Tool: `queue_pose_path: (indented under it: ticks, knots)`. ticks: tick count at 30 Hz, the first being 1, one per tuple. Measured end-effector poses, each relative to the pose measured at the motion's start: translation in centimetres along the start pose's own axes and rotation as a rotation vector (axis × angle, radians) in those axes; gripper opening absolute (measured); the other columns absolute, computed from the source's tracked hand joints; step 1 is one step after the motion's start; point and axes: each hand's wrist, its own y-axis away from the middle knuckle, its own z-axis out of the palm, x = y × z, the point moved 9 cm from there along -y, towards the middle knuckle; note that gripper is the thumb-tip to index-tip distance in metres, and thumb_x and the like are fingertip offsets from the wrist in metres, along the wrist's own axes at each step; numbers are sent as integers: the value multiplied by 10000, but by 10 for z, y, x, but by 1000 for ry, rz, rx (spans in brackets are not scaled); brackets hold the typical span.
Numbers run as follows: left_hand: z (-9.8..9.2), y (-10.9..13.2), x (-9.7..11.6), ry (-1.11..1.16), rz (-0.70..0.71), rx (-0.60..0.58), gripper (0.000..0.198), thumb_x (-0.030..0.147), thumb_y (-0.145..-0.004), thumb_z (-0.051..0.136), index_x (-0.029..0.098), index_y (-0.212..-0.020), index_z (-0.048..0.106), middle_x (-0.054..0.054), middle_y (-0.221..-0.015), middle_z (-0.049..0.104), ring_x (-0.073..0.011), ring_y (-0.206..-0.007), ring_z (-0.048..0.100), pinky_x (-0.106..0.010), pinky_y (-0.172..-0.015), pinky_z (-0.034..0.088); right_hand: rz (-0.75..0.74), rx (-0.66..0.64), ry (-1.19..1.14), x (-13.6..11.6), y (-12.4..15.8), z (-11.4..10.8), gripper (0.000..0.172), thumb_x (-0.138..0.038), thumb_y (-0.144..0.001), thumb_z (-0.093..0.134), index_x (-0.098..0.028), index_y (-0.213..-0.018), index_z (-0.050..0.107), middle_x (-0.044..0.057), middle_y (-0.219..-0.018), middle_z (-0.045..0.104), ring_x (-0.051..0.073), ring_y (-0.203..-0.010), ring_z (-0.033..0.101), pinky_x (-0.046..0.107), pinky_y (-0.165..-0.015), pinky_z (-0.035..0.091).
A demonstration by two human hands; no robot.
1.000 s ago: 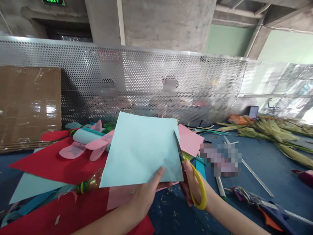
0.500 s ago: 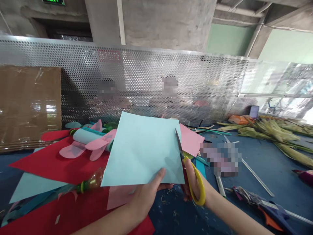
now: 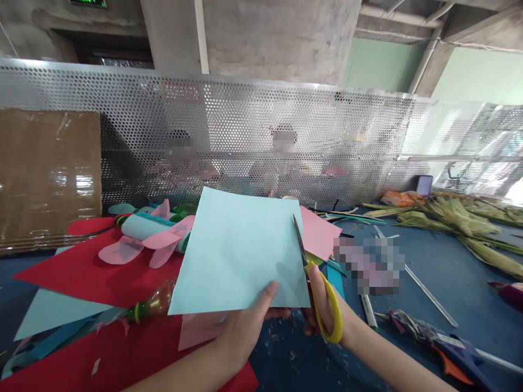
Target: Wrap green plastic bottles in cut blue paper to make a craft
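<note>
My left hand (image 3: 255, 318) pinches the lower edge of a light-blue sheet of paper (image 3: 237, 250), thumb on top and fingers beneath. The sheet is held up over the table, facing me. At its right side my right hand (image 3: 322, 294) grips yellow-handled scissors (image 3: 335, 313). One dark blade lies over the front of the paper along the right edge and points up; the other blade is hidden, apparently behind the sheet. Behind the paper's right edge shows a pink sheet (image 3: 321, 233).
Red paper (image 3: 102, 267), a clear bottle (image 3: 161, 299) and a bottle craft with pink petals (image 3: 141, 226) lie at left. Right are a marker (image 3: 368, 311), a glue gun (image 3: 457, 348), white sticks (image 3: 431, 296) and dried husks (image 3: 461, 218). A perforated metal screen (image 3: 245, 136) stands behind.
The paper's lower edge has tilted very slightly, its left corner a little lower. Both hands keep nearly the same place and grip.
</note>
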Motion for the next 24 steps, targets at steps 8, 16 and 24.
queue_pose_path:
  ticks: [8, 16, 24]
  knots:
    - [2, 2, 2, 16, 1, 28, 515, 554, -735, 718, 151, -1055, 697, -135, -1237, 670, -328, -967, 685, -464, -845, 564, 93, -26, -31, -2, 4, 6, 708, -940, -625, 270, -257, -458, 350, -14, -301, 351, 123, -288, 408, 252, -315, 406]
    - [3, 2, -4, 8, -30, 8, 505, 549, -760, 703, 157, -1079, 699, -119, -1212, 690, -313, -964, 694, -428, -861, 551, 98, 5, -53, 1, 3, 7, 642, -867, -723, 296, -261, -515, 336, -40, -274, 328, 115, -255, 334, 224, -248, 362]
    - [6, 1, -4, -12, -1, -28, 475, 541, -793, 671, 154, -1066, 716, -113, -1119, 732, -305, -935, 704, -413, -829, 559, 86, 42, -23, 8, -1, 2, 679, -899, -704, 278, -252, -529, 387, -49, -289, 346, 107, -234, 332, 219, -223, 350]
